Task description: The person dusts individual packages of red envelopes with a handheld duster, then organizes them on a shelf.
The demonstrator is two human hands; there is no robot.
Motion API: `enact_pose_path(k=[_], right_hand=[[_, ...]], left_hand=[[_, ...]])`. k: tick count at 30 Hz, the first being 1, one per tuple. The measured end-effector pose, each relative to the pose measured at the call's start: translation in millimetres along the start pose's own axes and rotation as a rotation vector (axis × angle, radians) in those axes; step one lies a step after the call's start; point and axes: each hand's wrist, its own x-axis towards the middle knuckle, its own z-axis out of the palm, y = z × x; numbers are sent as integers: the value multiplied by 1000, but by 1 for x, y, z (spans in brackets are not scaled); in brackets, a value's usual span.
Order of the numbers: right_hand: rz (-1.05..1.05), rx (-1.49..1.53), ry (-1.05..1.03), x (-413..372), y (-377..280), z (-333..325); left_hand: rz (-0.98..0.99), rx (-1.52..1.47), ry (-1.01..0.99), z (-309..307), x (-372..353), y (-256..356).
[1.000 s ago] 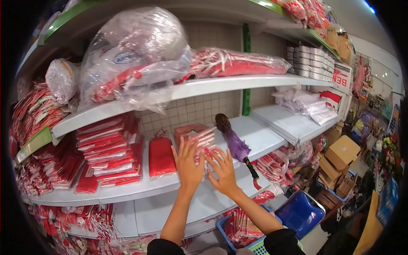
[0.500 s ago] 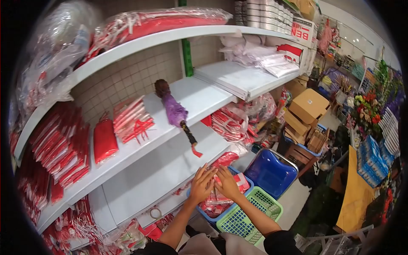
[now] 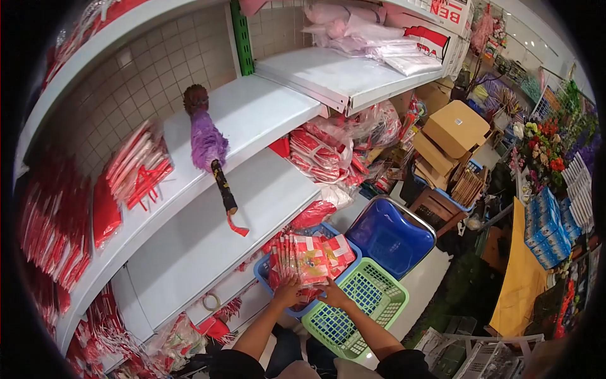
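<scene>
A stack of flat red plastic-wrapped packets (image 3: 309,260) with gold and white patches sits over the blue basket (image 3: 259,270). My left hand (image 3: 287,292) grips its near left edge, fingers partly hidden by the packets. At the near right corner, my right hand (image 3: 334,295) also closes on the stack. More red packets lie beneath it in the basket. Beside my right forearm stands a green plastic basket (image 3: 399,302), its lattice bottom showing.
On the white shelf (image 3: 252,104) lies a purple feather duster (image 3: 209,142), its handle jutting over the edge. Red packets (image 3: 136,164) fill the left end. A blue folding chair (image 3: 391,234) and cardboard boxes (image 3: 456,128) stand to the right.
My hands have moved toward me and apart, now at the near edge of the packet stack, which shows more fully. The view has tilted down and shifted right.
</scene>
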Motion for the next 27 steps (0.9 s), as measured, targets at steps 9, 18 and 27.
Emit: enact_pose_path(k=[9,18,27], right_hand=[[-79,-294,-29,34,-8,31],[-45,-130,121,26,-5,43],[85,516,980,23,-35,-40]], left_hand=[[-98,-47,-106,38,2,-21],[-128,-100,-149,49,9,-28],[-438,-1235,19,18,40,-22]])
